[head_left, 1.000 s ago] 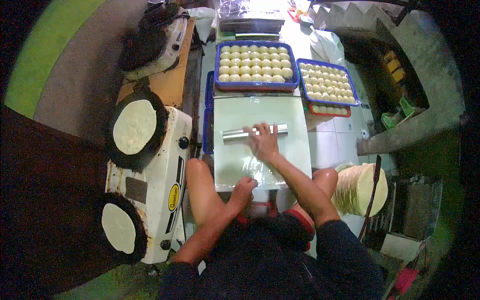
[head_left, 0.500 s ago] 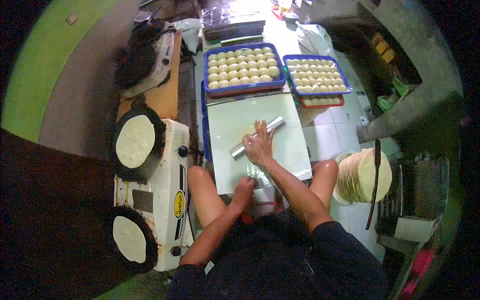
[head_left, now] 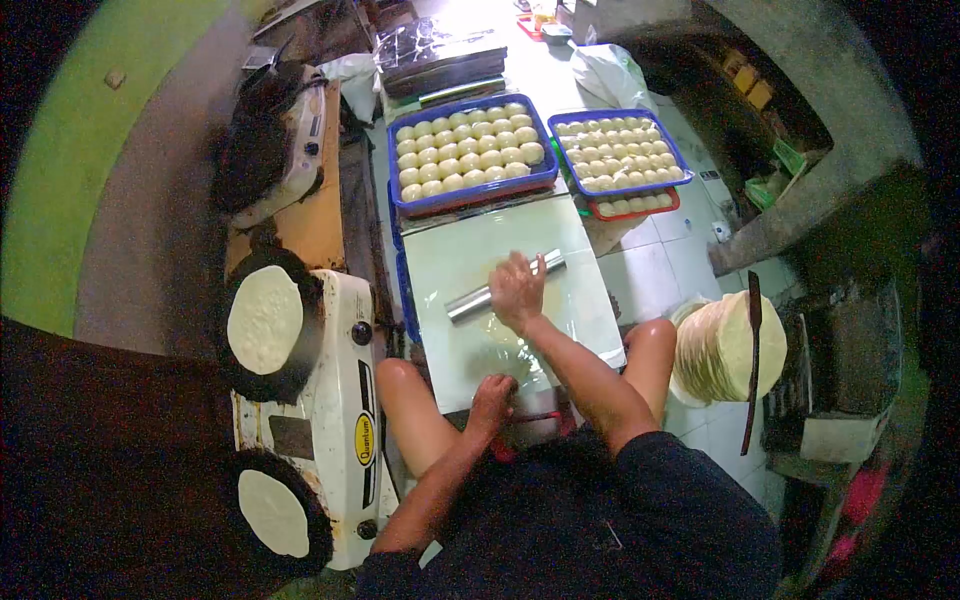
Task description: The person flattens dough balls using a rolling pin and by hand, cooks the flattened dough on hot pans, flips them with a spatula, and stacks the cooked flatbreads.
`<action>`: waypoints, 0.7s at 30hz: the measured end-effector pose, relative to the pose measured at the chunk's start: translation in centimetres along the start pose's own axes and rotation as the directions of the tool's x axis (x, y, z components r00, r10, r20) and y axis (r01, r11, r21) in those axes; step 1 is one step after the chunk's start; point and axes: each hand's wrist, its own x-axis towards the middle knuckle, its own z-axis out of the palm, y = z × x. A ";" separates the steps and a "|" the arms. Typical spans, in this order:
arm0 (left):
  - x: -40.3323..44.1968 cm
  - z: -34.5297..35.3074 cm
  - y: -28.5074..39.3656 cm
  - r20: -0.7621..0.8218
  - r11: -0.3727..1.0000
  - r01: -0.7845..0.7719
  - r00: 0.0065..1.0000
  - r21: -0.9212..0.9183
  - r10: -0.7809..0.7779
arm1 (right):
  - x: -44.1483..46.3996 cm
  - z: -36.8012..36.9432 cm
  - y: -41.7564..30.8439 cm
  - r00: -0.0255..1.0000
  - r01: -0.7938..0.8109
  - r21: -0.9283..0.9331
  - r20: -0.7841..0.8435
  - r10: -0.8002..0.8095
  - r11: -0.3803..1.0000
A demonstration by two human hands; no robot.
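Shiny silver metal rolling pin (head_left: pixel 469 304) aslant on glossy pale rectangular board (head_left: pixel 435 345); right hand (head_left: pixel 518 292) clasped over its middle; left hand (head_left: pixel 491 402) at board's near edge, cannot tell whether gripping; blue plastic tray (head_left: pixel 478 192) beyond.

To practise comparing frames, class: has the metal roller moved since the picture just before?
Yes: against the white board, the metal roller has turned clockwise, lying nearer parallel to the board's far edge.
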 end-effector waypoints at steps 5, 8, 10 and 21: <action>-0.3 -0.8 0.9 0.020 0.999 0.032 0.999 -0.011 -0.032 | 1.2 1.8 1.2 0.998 -0.010 0.281 0.062 -0.008 0.960; -0.4 -0.8 0.6 0.014 1.000 0.007 1.000 -0.009 -0.007 | 1.6 1.7 0.2 0.953 -0.125 0.353 0.302 0.014 0.927; -0.5 -0.2 -0.3 -0.001 1.000 -0.006 1.000 -0.012 0.006 | 0.9 0.6 -0.7 0.914 0.027 0.164 0.395 -0.090 0.986; 0.2 -0.8 0.5 0.044 1.000 0.013 0.999 -0.021 -0.012 | -3.4 -4.4 0.5 0.803 0.291 0.101 0.515 -0.300 0.951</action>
